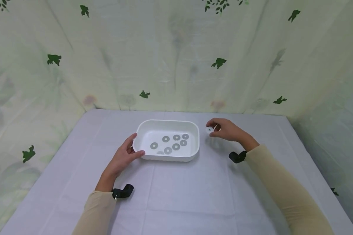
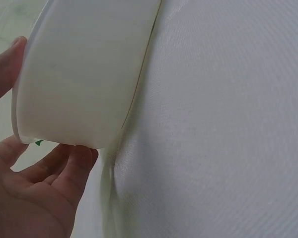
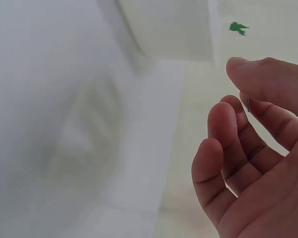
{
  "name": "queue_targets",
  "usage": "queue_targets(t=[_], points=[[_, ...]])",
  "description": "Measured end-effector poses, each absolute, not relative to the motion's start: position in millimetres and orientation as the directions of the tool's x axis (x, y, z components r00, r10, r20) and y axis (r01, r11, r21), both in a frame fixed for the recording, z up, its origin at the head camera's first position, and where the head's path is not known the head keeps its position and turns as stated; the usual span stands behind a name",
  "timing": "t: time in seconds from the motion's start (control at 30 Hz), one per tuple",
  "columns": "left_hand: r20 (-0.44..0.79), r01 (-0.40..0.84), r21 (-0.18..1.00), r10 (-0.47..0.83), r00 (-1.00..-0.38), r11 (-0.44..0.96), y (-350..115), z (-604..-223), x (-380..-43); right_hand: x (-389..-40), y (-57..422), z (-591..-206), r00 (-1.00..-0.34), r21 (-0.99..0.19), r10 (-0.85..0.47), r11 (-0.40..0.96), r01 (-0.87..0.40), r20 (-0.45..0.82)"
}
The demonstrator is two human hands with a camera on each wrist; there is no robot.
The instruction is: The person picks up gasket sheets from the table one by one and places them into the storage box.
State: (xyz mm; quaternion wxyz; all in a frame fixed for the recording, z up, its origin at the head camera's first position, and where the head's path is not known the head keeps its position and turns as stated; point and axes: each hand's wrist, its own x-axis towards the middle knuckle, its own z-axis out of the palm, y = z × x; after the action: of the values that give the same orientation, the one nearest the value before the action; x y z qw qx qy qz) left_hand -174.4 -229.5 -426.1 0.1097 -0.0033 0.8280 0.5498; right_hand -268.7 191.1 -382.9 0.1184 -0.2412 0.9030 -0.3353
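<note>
A white rectangular tray [image 1: 167, 158] with rounded corners sits on the table, with several flat grey washers [image 1: 176, 147] lying loose inside. My left hand [image 1: 124, 156] grips the tray's left end, thumb over the front rim and fingers against the side. The left wrist view shows those fingers touching the tray wall [image 2: 84, 74]. Just right of the tray, my right hand [image 1: 227, 129] pinches one washer [image 1: 209, 130] between thumb and fingers, raised off the cloth. From the right wrist, only a thin edge of that washer [image 3: 248, 103] shows.
A white cloth [image 1: 188, 195] covers the table. Behind it and at both sides hangs a pale curtain [image 1: 176, 58] with green leaf prints. Each wrist wears a black camera mount [image 1: 123, 191].
</note>
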Motion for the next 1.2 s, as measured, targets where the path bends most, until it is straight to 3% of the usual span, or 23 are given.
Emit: queue_targets(t=[0.6,1.2], points=[[-0.181,-0.12,0.903,0.11,-0.977,0.413,-229,-424,-174,-280,145,-335,-0.827,-0.669,-0.559,0.636,-0.385,-0.056],[-0.188,-0.125,0.896,0.11,-0.976,0.426,-228,-424,-175,-292,69,-338,-0.793,-0.755,-0.602,0.564,-0.335,-0.098]])
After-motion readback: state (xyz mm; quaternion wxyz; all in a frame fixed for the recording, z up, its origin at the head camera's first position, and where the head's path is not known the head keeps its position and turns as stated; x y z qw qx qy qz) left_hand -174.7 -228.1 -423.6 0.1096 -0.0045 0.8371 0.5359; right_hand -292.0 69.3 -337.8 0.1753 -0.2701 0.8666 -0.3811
